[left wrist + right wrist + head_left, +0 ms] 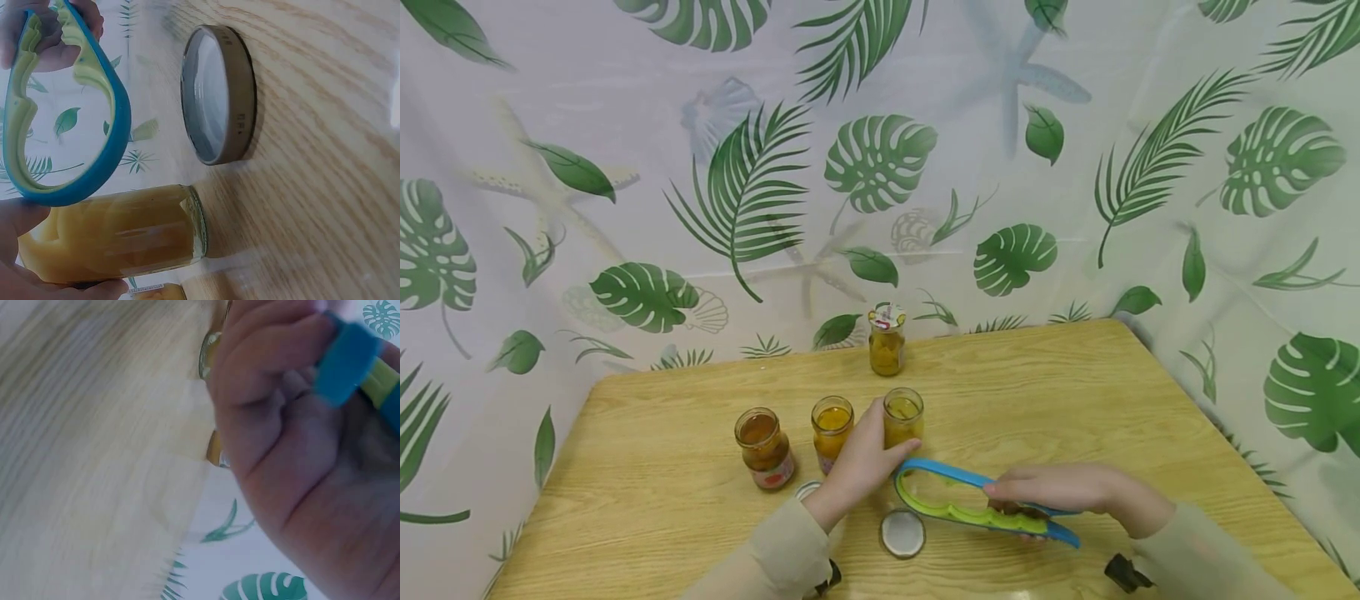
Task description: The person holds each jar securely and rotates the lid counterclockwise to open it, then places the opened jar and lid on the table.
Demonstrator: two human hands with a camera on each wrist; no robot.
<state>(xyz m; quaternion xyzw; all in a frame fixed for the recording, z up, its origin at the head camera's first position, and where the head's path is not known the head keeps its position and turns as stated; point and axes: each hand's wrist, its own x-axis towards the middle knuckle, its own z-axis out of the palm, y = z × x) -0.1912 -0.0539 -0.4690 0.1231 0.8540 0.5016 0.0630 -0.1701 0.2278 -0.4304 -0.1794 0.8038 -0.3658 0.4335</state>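
My left hand (859, 462) grips an open glass jar (903, 417) of yellow fruit, fingers round its far side and thumb in front. In the left wrist view the same jar (125, 234) stands on the table. My right hand (1060, 493) holds the handles of a blue and green jar opener (943, 471), whose looped end is beside the left thumb, in front of the jar. In the right wrist view the right fingers (281, 353) curl round the opener's blue handle (349, 365). A jar lid (902, 534) lies inside up below the opener.
Two other uncapped jars stand to the left, one with orange contents (832, 425) and one with darker fruit (763, 450). A second lid (807, 490) is partly hidden by the left wrist. At the back of the wooden table (1037, 392) stands a capped jar (887, 342), before a leaf-print cloth.
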